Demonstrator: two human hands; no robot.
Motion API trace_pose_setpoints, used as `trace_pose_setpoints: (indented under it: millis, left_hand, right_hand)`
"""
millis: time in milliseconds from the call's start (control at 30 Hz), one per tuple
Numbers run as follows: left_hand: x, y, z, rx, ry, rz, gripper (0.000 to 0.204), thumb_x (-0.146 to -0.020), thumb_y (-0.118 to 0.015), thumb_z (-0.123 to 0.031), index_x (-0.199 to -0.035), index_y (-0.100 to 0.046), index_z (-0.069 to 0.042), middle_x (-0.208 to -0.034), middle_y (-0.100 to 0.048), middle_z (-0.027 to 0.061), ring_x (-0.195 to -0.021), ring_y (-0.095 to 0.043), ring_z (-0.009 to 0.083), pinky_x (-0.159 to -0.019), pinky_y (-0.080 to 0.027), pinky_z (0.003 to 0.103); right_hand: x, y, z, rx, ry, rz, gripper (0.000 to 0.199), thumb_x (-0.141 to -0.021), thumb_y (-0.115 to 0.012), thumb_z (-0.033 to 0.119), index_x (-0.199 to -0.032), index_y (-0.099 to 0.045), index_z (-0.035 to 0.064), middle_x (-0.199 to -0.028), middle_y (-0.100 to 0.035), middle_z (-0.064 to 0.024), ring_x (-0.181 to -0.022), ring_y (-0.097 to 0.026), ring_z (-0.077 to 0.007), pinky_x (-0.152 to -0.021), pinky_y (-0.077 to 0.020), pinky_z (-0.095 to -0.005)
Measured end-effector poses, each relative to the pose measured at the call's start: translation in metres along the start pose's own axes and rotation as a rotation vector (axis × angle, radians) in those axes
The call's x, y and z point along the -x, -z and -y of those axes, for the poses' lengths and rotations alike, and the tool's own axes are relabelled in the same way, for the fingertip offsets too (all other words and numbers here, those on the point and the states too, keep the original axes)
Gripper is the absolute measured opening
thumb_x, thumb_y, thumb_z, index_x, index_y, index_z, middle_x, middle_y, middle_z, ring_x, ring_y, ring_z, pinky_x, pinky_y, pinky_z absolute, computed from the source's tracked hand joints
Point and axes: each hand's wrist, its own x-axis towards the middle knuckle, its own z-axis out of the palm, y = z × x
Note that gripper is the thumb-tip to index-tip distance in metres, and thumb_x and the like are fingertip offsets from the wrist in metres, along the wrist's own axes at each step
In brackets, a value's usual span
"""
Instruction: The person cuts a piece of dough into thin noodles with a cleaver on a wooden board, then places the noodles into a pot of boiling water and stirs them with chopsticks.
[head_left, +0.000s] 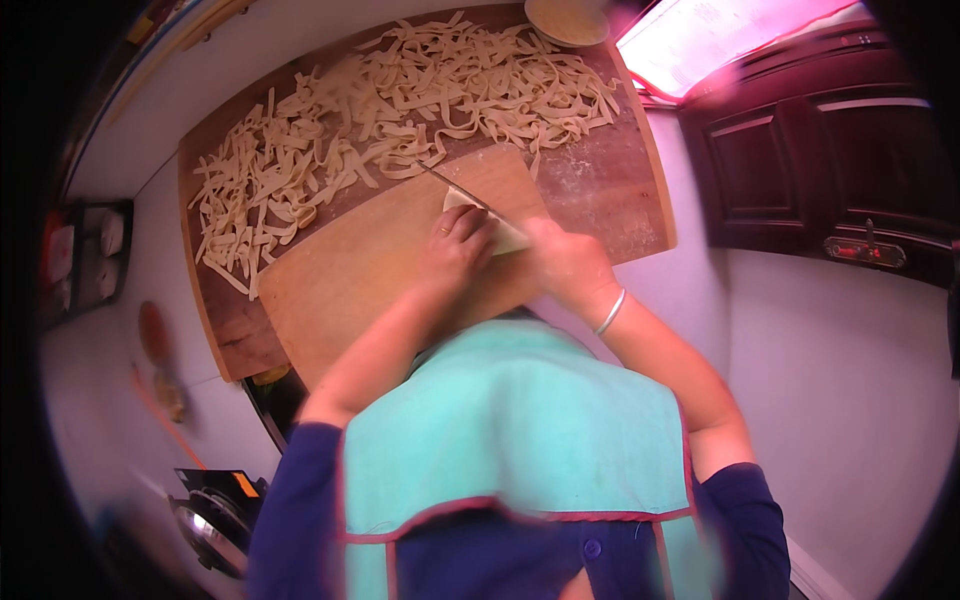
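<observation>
A folded sheet of pale dough (511, 239) lies on a light wooden cutting board (350, 255). My left hand (462, 240) rests on the dough with its fingers bent and pressed together; a ring shows on one finger. My right hand (572, 262), closed and slightly blurred, grips a knife whose handle is hidden inside it. The knife (458, 188) is seen nearly edge-on as a thin dark line. It slants along the far side of the dough, just beyond my left fingers, with its tip near the noodles.
Many wide cut noodles (440, 85) are heaped across the far part of the wooden table (650, 205). A pale bowl (568, 22) stands at the table's far edge. A dark red door (790, 160) is at right; pans (210, 525) are at lower left.
</observation>
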Motion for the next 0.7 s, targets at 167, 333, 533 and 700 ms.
trace_pose_setpoints:
  millis: [167,333,533,700]
  left_hand:
    - [-0.004,0.002,0.0,0.02,0.018,0.027,0.036,-0.071,-0.069,-0.011,-0.106,-0.062,-0.008,-0.11,-0.057,0.0082,-0.107,-0.051,0.0291,-0.091,-0.044,0.04]
    - [0.0,0.001,0.001,0.052,0.036,0.039,0.036,-0.07,-0.069,-0.01,-0.105,-0.062,-0.008,-0.11,-0.057,0.0082,-0.107,-0.051,0.0294,-0.091,-0.044,0.04]
    - [-0.004,0.006,-0.003,0.071,0.041,0.044,0.037,-0.069,-0.069,-0.01,-0.105,-0.062,-0.008,-0.109,-0.058,0.0086,-0.106,-0.051,0.0294,-0.09,-0.045,0.04]
    - [-0.007,0.005,0.001,0.053,0.002,0.029,0.036,-0.069,-0.07,-0.011,-0.104,-0.062,-0.007,-0.108,-0.058,0.0091,-0.105,-0.052,0.0296,-0.089,-0.046,0.041]
  right_hand:
    - [0.01,0.006,-0.003,0.011,-0.041,0.05,0.012,-0.079,-0.047,0.001,-0.09,-0.043,0.0038,-0.079,-0.055,-0.0199,-0.067,-0.056,-0.0403,-0.056,-0.0456,-0.0457]
    - [0.013,0.011,-0.005,-0.014,0.031,0.033,0.007,-0.082,-0.045,0.004,-0.088,-0.043,0.003,-0.077,-0.055,-0.021,-0.066,-0.055,-0.0401,-0.056,-0.0455,-0.0458]
    - [-0.009,-0.002,-0.003,0.002,-0.126,0.188,0.006,-0.086,-0.042,0.009,-0.089,-0.044,0.0037,-0.076,-0.056,-0.022,-0.066,-0.057,-0.0412,-0.057,-0.046,-0.0463]
    - [-0.003,-0.018,-0.021,0.007,-0.164,0.069,0.007,-0.087,-0.041,0.009,-0.091,-0.044,0.0045,-0.076,-0.056,-0.0229,-0.068,-0.057,-0.0421,-0.058,-0.0461,-0.0468]
